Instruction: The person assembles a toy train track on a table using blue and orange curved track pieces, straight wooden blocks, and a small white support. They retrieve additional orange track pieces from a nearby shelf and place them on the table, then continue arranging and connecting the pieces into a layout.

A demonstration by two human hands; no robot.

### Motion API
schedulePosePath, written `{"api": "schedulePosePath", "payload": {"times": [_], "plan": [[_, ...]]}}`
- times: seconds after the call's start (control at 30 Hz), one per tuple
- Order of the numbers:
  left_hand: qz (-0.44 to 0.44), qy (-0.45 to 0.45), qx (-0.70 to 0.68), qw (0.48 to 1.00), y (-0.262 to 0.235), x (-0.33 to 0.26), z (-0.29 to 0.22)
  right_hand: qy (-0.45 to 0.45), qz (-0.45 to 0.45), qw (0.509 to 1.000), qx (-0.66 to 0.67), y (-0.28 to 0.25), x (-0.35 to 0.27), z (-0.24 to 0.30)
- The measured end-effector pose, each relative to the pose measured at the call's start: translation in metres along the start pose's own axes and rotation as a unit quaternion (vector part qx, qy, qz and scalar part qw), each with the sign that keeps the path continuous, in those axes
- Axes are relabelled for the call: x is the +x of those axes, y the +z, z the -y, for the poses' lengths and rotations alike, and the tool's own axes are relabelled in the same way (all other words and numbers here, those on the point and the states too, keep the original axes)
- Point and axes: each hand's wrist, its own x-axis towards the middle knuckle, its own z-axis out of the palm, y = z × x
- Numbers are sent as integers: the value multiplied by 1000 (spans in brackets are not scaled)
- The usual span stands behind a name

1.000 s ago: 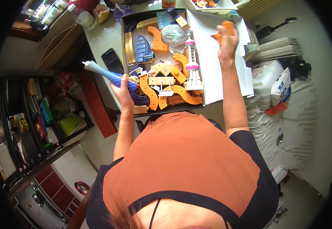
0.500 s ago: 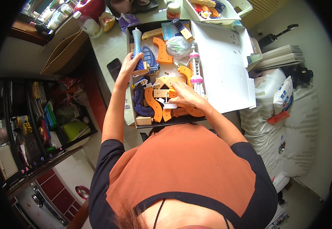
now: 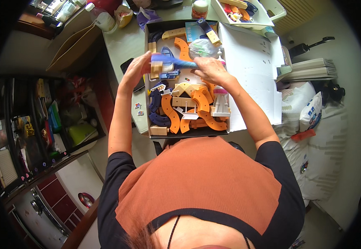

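Over the box, a blue toy tower point(image 3: 170, 61) lies sideways in the air, blurred, its wooden base to the left and its narrow tip to the right. My right hand point(image 3: 213, 70) is closed around the narrow end. Beside the base is my left hand point(image 3: 137, 71), fingers stretched out; whether they touch the base is unclear. Below, a shallow black-edged box point(image 3: 147, 120) holds orange curved track pieces point(image 3: 171, 114), dark blue curved pieces point(image 3: 155, 106), wooden blocks point(image 3: 159, 130) and a white and pink tower point(image 3: 221, 95), partly hidden by my right hand.
The box's white lid point(image 3: 253, 79) stands open to the right. A white bin point(image 3: 247, 24) of toy pieces and a lidded jar point(image 3: 199, 9) are at the back. On the table's left lie a dark phone point(image 3: 126, 65) and a plastic bottle point(image 3: 101, 18).
The blue tower has swung from upright along the box's left side to sideways. My right hand has left the track pieces and taken the tip. The left fingers have loosened.
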Motion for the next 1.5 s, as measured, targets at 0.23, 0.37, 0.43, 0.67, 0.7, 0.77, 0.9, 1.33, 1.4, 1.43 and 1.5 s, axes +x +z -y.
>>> {"api": "schedulePosePath", "payload": {"times": [0.23,0.37,0.43,0.67,0.7,0.77,0.9,1.33,1.4,1.43,1.5], "plan": [[-193,136,647,725,32,37,75,204,13,951,232,36,22,-17],[-213,86,727,647,65,36,100,209,10,918,337,51,40,-12],[-231,72,774,586,74,37,106,216,-5,914,342,57,47,-8],[-280,109,616,728,71,45,98,196,-5,834,515,67,53,-17],[-297,117,599,734,69,44,93,200,-5,818,540,66,52,-20],[-332,144,552,752,65,36,81,201,3,807,555,64,49,-23],[-355,111,442,816,59,-1,64,180,21,807,562,66,48,-15],[-400,201,319,835,45,-58,75,225,-54,868,440,117,100,39],[-406,208,320,830,46,-63,74,205,-64,926,311,124,112,39],[-409,211,320,828,47,-65,73,195,-70,939,273,128,115,39],[-408,204,314,832,47,-70,72,218,-36,944,244,129,121,39]]}}
